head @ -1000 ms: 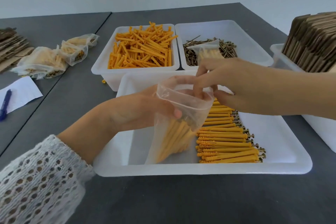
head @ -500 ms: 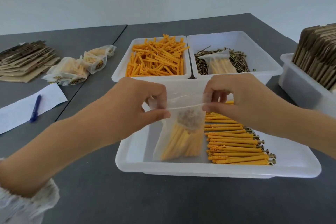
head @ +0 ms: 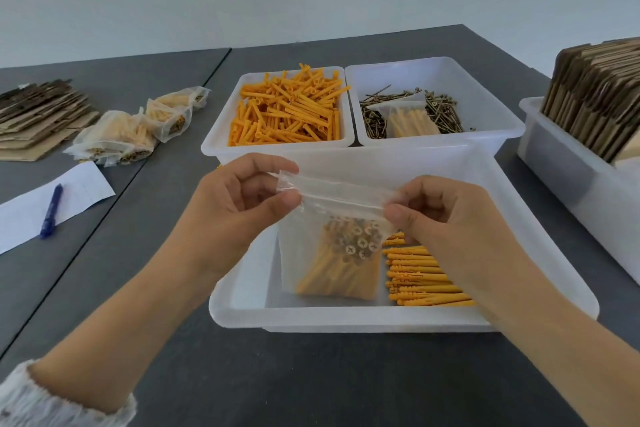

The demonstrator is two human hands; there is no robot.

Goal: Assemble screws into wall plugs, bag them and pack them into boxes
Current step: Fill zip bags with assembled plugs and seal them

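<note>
A clear zip bag (head: 329, 246) filled with orange wall plugs with screws in them hangs over the near white tray (head: 398, 317). My left hand (head: 239, 204) pinches the bag's top left corner. My right hand (head: 440, 215) pinches the zip strip at its top right. Beside the bag, a row of assembled plugs (head: 422, 274) lies in the tray. Behind stand a tub of loose orange plugs (head: 287, 107) and a tub of screws (head: 408, 107) with another filled bag (head: 410, 121) lying on them.
Several filled bags (head: 131, 128) lie on the table at the left, near flat cardboard (head: 38, 114), a paper sheet (head: 79, 191) and a blue pen (head: 51, 210). A white bin (head: 568, 166) of folded cardboard boxes (head: 595, 100) stands at the right.
The bag's open mouth has been pulled flat and shut. Both hands went from holding it open to pinching the zip strip at its ends, and the bag now hangs upright.
</note>
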